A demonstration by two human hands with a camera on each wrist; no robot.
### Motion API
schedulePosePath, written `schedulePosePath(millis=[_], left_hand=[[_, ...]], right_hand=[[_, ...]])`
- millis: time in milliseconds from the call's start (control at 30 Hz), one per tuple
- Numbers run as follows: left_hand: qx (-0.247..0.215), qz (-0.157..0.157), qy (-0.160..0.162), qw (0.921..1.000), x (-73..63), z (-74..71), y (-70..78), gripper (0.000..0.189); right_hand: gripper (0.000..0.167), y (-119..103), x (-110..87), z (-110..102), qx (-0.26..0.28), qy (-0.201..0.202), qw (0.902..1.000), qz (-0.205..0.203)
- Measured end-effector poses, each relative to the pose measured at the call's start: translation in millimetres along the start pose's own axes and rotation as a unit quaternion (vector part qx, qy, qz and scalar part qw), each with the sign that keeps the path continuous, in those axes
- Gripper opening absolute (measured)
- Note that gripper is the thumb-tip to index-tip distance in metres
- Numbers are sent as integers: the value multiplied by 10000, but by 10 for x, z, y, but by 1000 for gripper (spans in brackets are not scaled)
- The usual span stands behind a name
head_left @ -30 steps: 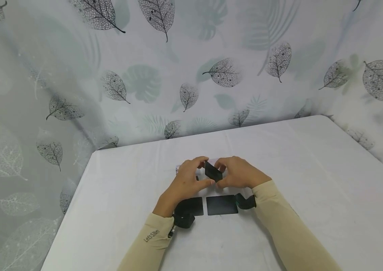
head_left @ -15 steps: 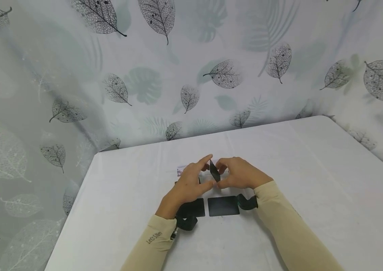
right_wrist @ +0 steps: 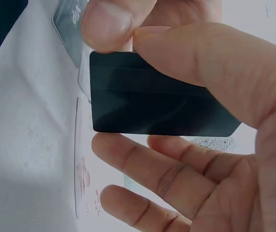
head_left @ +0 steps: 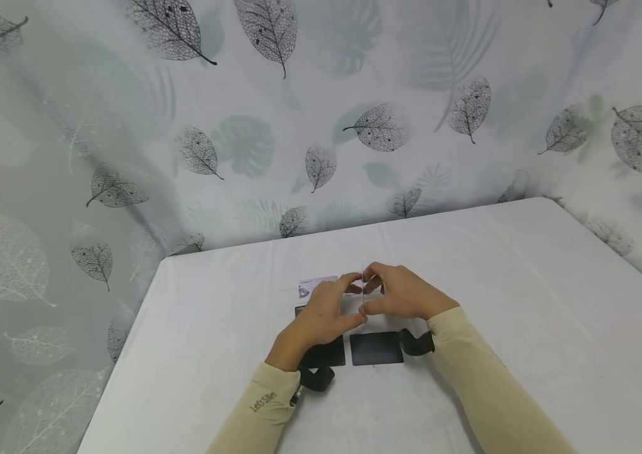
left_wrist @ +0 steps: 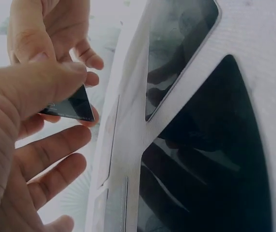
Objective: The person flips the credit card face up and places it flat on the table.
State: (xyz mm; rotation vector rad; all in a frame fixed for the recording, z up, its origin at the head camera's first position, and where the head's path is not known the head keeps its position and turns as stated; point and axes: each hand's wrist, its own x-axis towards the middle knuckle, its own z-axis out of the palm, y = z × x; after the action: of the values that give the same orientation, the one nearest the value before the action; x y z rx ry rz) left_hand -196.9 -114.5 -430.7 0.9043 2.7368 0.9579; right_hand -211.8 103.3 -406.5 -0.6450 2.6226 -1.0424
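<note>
A glossy black card (right_wrist: pixel 147 108) is held up between both hands above the table. In the head view it stands edge-on and shows as a thin line. The left hand (head_left: pixel 323 310) pinches it from the left, thumb at the near edge; in the left wrist view one printed corner of the card (left_wrist: pixel 77 105) shows below the thumb. From the other side the right hand (head_left: pixel 400 291) holds it, thumb at one long edge and fingertips at the opposite edge. Both thumbs nearly touch. The left thumb (right_wrist: pixel 108 24) covers part of the card's upper edge in the right wrist view.
On the white table (head_left: pixel 468 378) lie two dark cards, the right one (head_left: pixel 376 349) fully visible, the left one (head_left: pixel 326 353) partly under the left wrist. Behind the left hand lie a pale printed card (head_left: pixel 314 287) and another dark card (head_left: pixel 299 309), mostly hidden. Leaf-patterned cloth (head_left: pixel 321 126) hangs behind.
The black card has turned from showing its dark face to standing edge-on in the head view. The left fingers have shifted along it, and the pale card behind shows more.
</note>
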Motion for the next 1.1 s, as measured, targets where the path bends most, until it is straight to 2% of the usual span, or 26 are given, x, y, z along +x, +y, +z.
schedulePosePath(millis=[233, 533, 633, 800, 967, 1100], left_hand=[[53, 119, 86, 9999, 25, 10, 7, 70], [-554, 42, -74, 9984, 6, 42, -22, 63], [-574, 88, -38, 9983, -11, 37, -40, 61], [-237, 160, 170, 9994, -19, -22, -41, 60], [326, 3, 290, 9990, -18, -44, -27, 58], [526, -57, 305, 9981, -10, -15, -33, 57]], right_hand=[[58, 4, -22, -25, 86, 87, 9999, -72], [49, 26, -23, -22, 355, 70, 9989, -284], [46, 24, -21, -15, 423, 42, 9981, -436], [51, -23, -16, -40, 362, 115, 9978, -536], [72, -50, -12, -63, 306, 179, 9988, -352], [74, -10, -23, -71, 218, 250, 9993, -157]])
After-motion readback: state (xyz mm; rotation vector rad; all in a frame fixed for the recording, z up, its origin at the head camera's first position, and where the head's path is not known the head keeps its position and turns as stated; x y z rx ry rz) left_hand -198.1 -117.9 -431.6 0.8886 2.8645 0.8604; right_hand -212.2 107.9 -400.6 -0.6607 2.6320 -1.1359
